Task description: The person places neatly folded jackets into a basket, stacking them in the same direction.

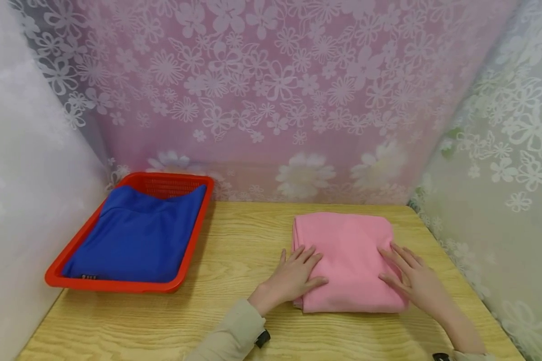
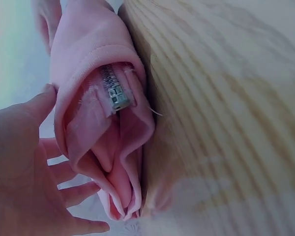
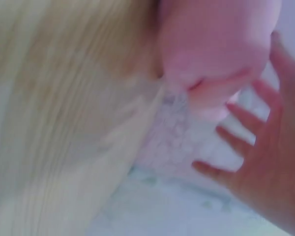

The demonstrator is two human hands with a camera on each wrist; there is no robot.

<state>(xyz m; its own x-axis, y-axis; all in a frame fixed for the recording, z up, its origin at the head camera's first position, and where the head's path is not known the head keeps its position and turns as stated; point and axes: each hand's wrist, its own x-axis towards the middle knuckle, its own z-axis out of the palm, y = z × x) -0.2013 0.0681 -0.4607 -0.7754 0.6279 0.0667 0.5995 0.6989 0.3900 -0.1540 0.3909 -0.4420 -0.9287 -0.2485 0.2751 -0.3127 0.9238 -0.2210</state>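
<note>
A folded pink garment lies as a thick, roughly square bundle on the right half of the table. My left hand rests on its left side with fingers spread, the thumb near the front. On the opposite side, my right hand touches the bundle's right edge, its fingers also spread. In the left wrist view, the layered folds at the bundle's side show a metal zipper end tucked inside. The right wrist view shows the rounded pink fold beside my extended fingers.
At the left of the wood-grain table stands a red plastic basket holding folded blue cloth. A pink floral curtain hangs behind the table, with pale sheets at the left and right sides.
</note>
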